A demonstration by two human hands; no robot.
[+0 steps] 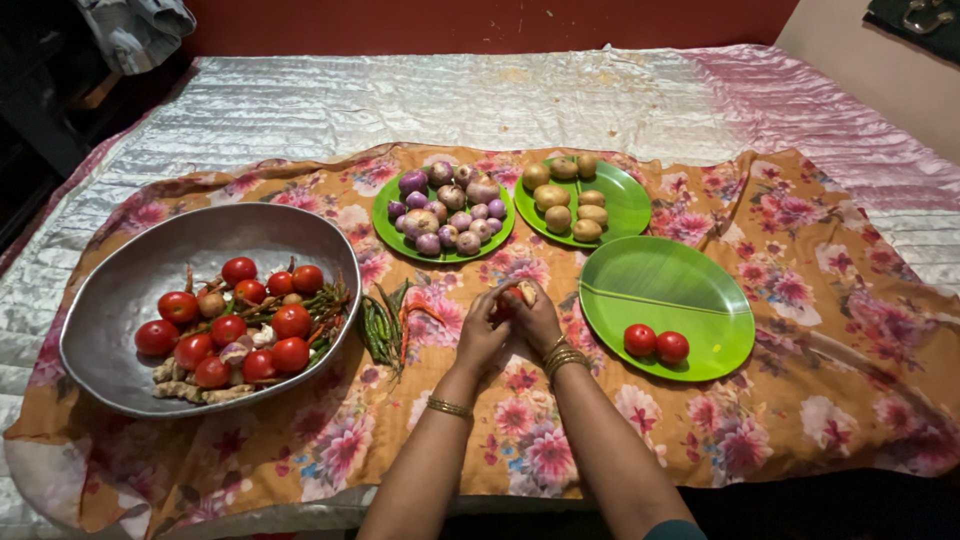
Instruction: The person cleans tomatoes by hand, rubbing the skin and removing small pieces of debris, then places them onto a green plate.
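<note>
Both forearms reach up from the bottom edge, each wrist ringed with gold bangles, and meet over the flowered orange cloth (800, 300). Left hand (482, 330) and right hand (538, 318) press together around one small pale item (522, 293), with a bit of red showing between them; the fingers of both hands are curled closed on it, and what it is cannot be told. It sits above the cloth, just below the two upper plates.

Three green plates lie on the cloth. The onion plate (395, 232) holds a heap of small purple onions, roughly fifteen. The potato plate (630, 205) carries seven small potatoes. The nearest plate (680, 290), to the right of the hands, holds two tomatoes (656, 343) side by side at its near edge.

On the left stands one large metal bowl (130, 280) with about eleven red tomatoes, some ginger pieces, garlic and chillies mixed in. A small bunch of green chillies (380, 325), with a red one or two, lies on the cloth between the bowl and the left hand.

Under the cloth is a shiny quilted bedcover (420, 95).
</note>
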